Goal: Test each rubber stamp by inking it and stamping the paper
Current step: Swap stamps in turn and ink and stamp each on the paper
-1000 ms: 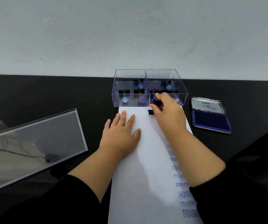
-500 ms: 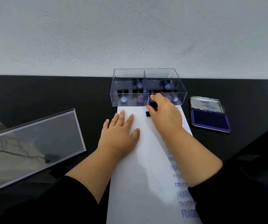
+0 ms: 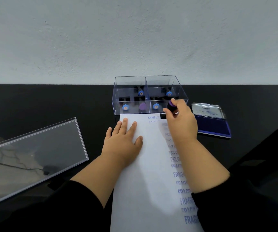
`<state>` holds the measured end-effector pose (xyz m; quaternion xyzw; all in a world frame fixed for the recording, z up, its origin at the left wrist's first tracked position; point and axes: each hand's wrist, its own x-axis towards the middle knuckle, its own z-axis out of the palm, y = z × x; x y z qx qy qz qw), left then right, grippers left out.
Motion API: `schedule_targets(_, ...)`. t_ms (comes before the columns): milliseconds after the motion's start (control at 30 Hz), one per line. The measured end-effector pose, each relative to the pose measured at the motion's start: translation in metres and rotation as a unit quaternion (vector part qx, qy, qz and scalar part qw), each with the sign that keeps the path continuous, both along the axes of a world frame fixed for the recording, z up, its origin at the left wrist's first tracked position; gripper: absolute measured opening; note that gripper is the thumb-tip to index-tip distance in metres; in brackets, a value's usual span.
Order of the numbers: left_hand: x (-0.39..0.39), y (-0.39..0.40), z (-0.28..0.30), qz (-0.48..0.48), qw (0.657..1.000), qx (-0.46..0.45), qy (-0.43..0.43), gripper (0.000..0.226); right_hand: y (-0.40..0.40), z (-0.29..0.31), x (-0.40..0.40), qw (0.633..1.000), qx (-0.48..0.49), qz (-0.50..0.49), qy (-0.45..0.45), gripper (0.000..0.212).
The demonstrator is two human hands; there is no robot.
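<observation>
The right hand has its fingers curled round a stamp with a purple knob, its black base at the far end of the paper, just in front of the clear box at the bench's far edge; whether the base touches the sheet cannot be told. The left hand lies flat on the paper, fingers straight and holding nothing.

Much of the work looks done. A column of blue prints runs down the paper's right side, with FRAGILE readable nearest the person and fainter words above, and two SAMPLE marks sit at the far end. Five stamps show in the box: four with blue knobs, one purple; which of them have been tested cannot be told. The open ink pad lies just right of the paper. The box's lid rests towards the bench's left edge.
</observation>
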<state>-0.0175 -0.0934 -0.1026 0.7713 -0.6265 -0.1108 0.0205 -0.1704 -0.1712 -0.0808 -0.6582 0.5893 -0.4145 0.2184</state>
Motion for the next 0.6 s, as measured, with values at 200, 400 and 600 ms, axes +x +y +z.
schedule_targets(200, 0.0007, 0.0004, -0.0009, -0.004, 1.0, -0.001, -0.002, 0.058, -0.0004, 0.0001, -0.0048, 1.0, 0.0, -0.011, 0.009, 0.028)
schedule_targets(400, 0.0012, -0.0026, -0.0005, -0.012, 1.0, 0.001, -0.006, 0.058, -0.0015, -0.0019, -0.0062, 1.0, 0.004, -0.014, 0.018, 0.028)
schedule_targets(600, 0.0005, -0.0023, -0.0015, -0.006, 1.0, -0.005, -0.001, 0.058, -0.0062, -0.0027, -0.0002, 0.999, -0.011, 0.019, 0.049, 0.031)
